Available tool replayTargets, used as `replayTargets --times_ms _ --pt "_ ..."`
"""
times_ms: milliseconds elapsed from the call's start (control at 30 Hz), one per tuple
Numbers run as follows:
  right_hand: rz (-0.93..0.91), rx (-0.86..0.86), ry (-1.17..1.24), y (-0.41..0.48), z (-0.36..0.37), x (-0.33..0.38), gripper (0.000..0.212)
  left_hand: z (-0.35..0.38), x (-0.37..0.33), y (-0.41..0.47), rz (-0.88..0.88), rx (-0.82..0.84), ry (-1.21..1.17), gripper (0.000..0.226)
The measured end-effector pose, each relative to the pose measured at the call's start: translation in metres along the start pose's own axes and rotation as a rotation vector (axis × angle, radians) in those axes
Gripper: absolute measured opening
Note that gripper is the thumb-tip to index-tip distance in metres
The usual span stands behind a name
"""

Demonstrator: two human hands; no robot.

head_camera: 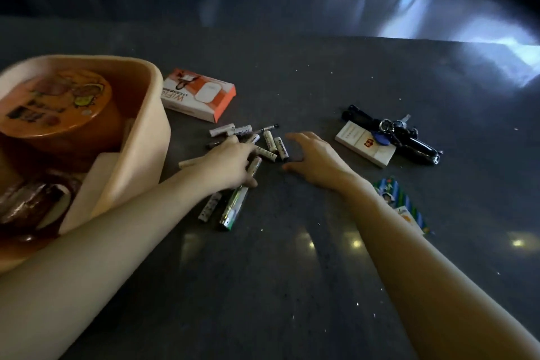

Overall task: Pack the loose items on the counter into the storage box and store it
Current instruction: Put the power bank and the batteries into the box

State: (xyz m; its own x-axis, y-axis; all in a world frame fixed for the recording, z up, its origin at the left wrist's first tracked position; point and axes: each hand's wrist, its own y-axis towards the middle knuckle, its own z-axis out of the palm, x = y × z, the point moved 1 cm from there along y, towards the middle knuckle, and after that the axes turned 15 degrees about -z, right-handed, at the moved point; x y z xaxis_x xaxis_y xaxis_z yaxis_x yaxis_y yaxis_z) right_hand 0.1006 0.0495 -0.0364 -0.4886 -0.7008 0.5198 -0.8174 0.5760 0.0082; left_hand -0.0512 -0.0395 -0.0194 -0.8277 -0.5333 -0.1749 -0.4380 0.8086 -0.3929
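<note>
L hand lies over the battery pile mid-frame, fingers fairly straight and touching several. Can't tell if thumb and fingers actually pinch one. R hand sits just right of the pile, cupped wide, thumb and fingers well apart, holding nothing. At left, beside the L forearm, is the storage box — a peach tub w/ an orange round tin inside. WiFi box above the pile; cigarette pack and keys at right.
</note>
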Motion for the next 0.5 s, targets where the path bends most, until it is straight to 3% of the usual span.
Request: replayTargets --times_ms 133,333,500 --pt "-0.060 0.050 0.024 0.021 0.001 -0.003 0.075 0.004 -0.003 0.003 -0.041 -0.016 0.026 0.067" --pt "-0.129 0.070 0.036 0.027 0.009 0.001 0.063 0.011 -0.004 0.005 -0.064 -0.080 -0.005 0.055" --pt "-0.188 0.125 0.022 0.024 0.015 0.007 0.057 0.014 0.003 0.007 -0.150 -0.100 -0.044 0.059"
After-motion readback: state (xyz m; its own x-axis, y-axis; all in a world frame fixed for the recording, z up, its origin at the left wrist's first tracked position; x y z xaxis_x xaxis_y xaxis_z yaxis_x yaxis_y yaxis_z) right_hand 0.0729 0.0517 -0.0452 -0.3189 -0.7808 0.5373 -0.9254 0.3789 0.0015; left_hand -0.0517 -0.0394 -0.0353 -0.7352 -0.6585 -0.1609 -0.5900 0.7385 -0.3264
